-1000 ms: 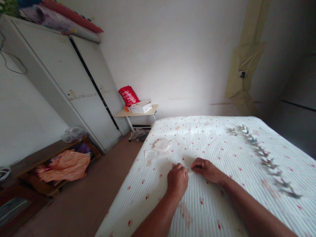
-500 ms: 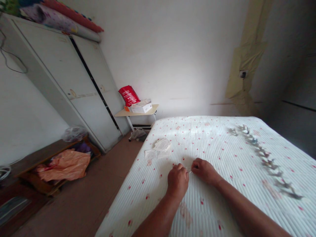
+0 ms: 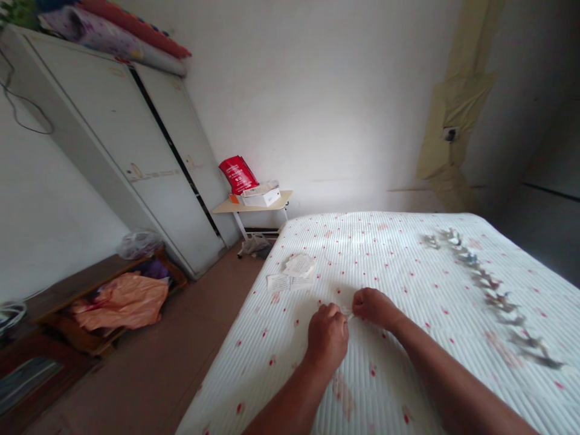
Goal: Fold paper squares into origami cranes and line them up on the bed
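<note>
Over the middle of the bed, my left hand [image 3: 328,336] and my right hand [image 3: 374,307] are close together, fingers curled in a pinch. A small folded piece of whitish paper [image 3: 348,313] shows in the narrow gap between them, gripped from both sides; most of it is hidden by my fingers. Just beyond my left hand lie several loose printed paper sheets [image 3: 298,266], partly overlapping. To the right, a row of small folded paper figures [image 3: 493,297] runs along the bed, too blurred to make out in detail.
The bed's white spotted cover [image 3: 362,241] spreads under my arms. A small table [image 3: 222,207] at the far left carries a red bag [image 3: 238,174] and a white box [image 3: 263,198]. A wardrobe [image 3: 113,139] and a low wooden cabinet [image 3: 58,284] stand to the left.
Both hands stay almost in place, still pinching the paper. The whole view has shifted very slightly.
</note>
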`<action>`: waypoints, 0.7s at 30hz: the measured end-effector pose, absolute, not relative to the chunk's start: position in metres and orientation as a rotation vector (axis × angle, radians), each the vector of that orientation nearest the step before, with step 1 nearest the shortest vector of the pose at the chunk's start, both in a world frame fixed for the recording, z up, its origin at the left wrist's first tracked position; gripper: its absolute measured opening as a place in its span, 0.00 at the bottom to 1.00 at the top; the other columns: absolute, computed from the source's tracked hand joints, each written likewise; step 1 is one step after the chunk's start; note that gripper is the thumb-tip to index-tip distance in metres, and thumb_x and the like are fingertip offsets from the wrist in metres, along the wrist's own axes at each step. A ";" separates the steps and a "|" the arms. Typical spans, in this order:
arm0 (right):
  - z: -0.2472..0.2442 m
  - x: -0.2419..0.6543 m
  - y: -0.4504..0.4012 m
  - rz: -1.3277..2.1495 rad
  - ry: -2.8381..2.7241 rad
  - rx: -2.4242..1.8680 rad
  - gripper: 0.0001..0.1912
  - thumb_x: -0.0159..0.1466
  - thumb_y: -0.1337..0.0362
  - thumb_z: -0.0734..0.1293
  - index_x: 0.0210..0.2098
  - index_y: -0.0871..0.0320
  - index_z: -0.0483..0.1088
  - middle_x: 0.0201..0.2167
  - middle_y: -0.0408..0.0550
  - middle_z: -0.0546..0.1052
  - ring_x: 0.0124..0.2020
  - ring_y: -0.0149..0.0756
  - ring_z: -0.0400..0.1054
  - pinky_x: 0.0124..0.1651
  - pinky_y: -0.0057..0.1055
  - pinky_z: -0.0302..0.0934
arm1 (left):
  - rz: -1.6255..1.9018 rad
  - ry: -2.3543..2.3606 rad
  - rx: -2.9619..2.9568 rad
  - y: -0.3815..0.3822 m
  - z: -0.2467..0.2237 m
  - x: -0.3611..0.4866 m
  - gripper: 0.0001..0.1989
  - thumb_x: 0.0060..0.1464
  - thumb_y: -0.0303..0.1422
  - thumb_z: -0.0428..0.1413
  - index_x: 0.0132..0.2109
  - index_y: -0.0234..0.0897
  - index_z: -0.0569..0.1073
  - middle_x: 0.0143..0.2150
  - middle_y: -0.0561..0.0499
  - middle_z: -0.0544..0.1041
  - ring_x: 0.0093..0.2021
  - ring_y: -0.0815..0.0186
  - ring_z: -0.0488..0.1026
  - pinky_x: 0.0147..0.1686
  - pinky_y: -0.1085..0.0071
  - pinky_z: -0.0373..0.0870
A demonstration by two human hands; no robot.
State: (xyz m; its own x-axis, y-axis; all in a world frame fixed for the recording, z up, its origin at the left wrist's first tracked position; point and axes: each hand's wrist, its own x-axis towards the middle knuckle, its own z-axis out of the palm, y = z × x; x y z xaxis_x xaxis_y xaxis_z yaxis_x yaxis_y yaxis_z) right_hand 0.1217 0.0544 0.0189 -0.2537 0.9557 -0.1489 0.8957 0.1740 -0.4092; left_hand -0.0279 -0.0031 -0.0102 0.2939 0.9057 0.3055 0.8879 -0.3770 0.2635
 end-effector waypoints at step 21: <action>0.009 0.121 0.043 0.446 -2.318 -1.792 0.07 0.56 0.69 0.61 0.28 0.59 0.71 0.31 0.48 0.73 0.30 0.31 0.66 0.29 0.26 0.48 | 0.618 1.631 2.546 -0.015 -0.007 -0.033 0.16 0.53 0.23 0.47 0.45 0.44 0.70 0.40 0.50 0.70 0.42 0.62 0.64 0.41 0.66 0.63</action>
State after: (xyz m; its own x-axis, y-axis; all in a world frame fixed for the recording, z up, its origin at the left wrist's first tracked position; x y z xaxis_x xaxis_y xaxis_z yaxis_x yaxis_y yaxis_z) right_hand 0.1215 0.0431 0.0086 -0.2586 0.9651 -0.0420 0.9117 0.2294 -0.3409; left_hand -0.0329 -0.0147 -0.0067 0.3618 0.8824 0.3008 0.8602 -0.4404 0.2572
